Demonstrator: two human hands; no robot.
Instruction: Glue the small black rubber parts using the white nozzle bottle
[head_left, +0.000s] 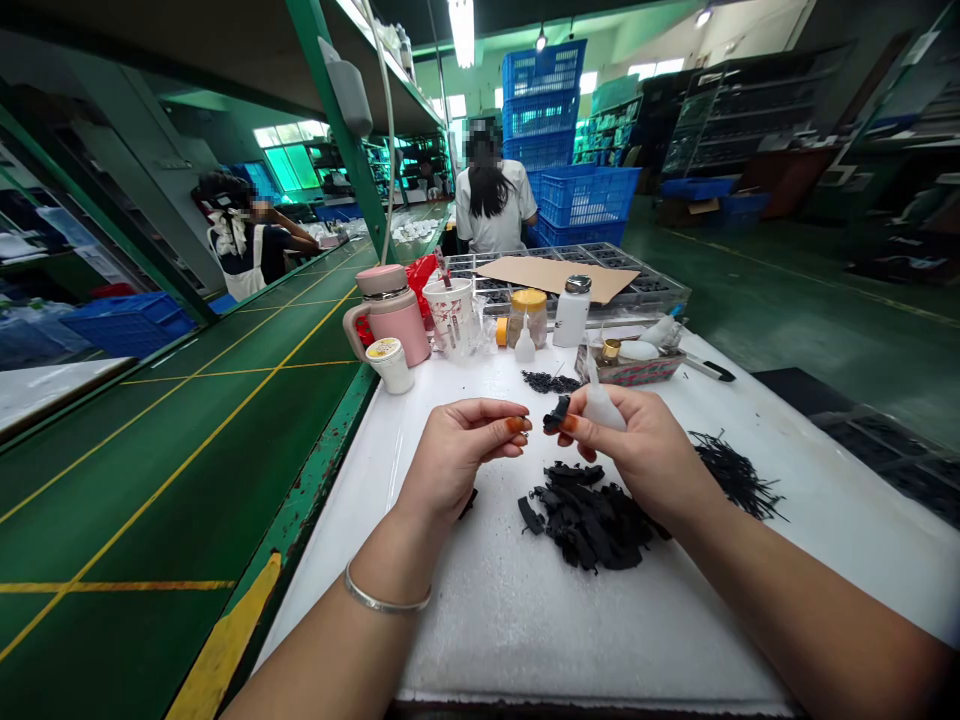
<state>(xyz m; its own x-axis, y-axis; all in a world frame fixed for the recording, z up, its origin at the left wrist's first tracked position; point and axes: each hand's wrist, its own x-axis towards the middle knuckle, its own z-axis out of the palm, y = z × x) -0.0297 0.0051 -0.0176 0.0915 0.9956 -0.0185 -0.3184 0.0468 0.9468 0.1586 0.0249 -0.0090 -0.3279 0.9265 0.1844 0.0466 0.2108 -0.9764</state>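
Observation:
My left hand (457, 450) hovers over the white foam mat (525, 610), fingers curled, pinching a tiny metal piece at the fingertips. My right hand (637, 445) grips a small white squeeze bottle (600, 400) in the palm and pinches a small black plastic part (556, 413) between thumb and finger. The two hands' fingertips are a few centimetres apart. Below them lies a pile of black plastic parts (589, 515). A bundle of thin black strips (735, 475) lies to the right of my right hand.
At the mat's far edge stand a pink flask (394, 312), a small white jar (390, 362), a printed cup (450, 310), a yellow-lidded jar (529, 312), a white bottle (572, 310) and a small tray (634, 368). A green conveyor (187, 430) runs on the left. Two people work farther back.

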